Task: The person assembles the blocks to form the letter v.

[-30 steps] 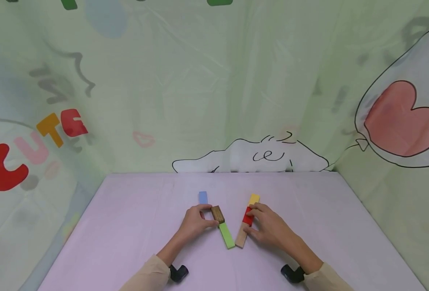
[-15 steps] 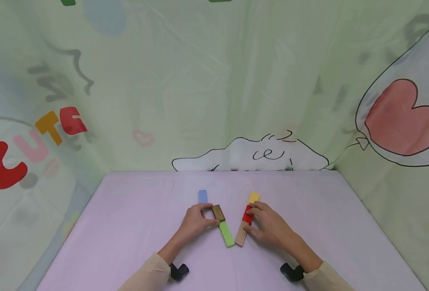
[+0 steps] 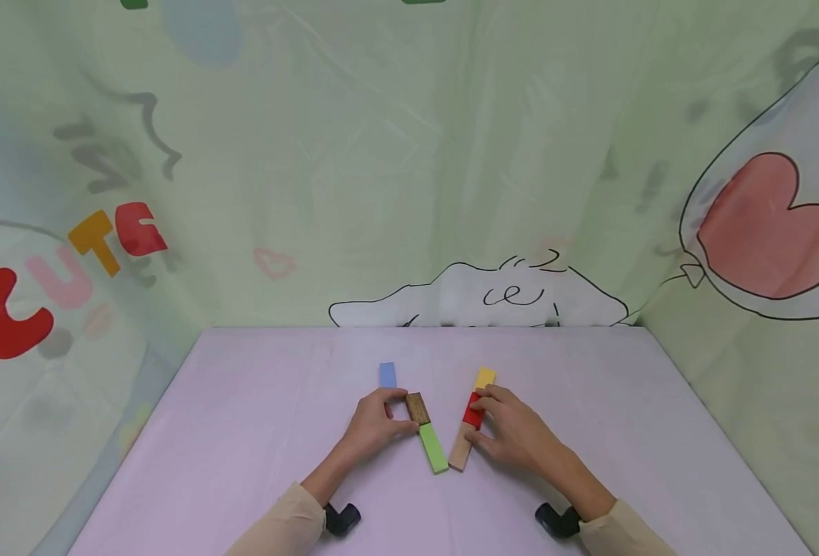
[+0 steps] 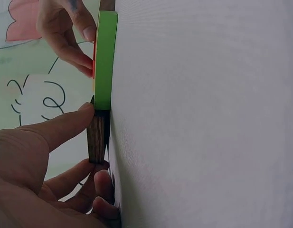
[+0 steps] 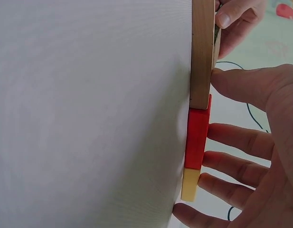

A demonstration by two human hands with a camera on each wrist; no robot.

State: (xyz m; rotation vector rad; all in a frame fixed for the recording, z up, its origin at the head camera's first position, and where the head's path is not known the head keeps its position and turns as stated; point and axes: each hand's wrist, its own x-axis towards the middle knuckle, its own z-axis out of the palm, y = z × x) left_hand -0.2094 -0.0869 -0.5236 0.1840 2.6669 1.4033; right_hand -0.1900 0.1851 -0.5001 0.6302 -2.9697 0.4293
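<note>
Two rows of small blocks form a V on the table. My left hand point(image 3: 370, 425) pinches a dark brown wooden block point(image 3: 417, 409), thumb at its near end and fingers at its far end. It lies end to end with a green block point(image 3: 433, 449). Along the other row, my right hand point(image 3: 516, 432) rests its thumb against a plain wooden block point(image 3: 460, 451) and its outstretched fingers against a red block point(image 5: 197, 137) and a yellow block point(image 5: 190, 184). The green and plain blocks come together at the V's near point.
A blue block point(image 3: 387, 375) lies beyond my left fingers, partly hidden by them. The pale lilac tabletop point(image 3: 242, 432) ends at a printed curtain point(image 3: 353, 193) behind and at both sides. Black wrist mounts point(image 3: 342, 521) sit near both sleeves.
My left fingertips and the dark brown block have shifted very slightly to the right, in line with the green block. My right hand and its row hold still.
</note>
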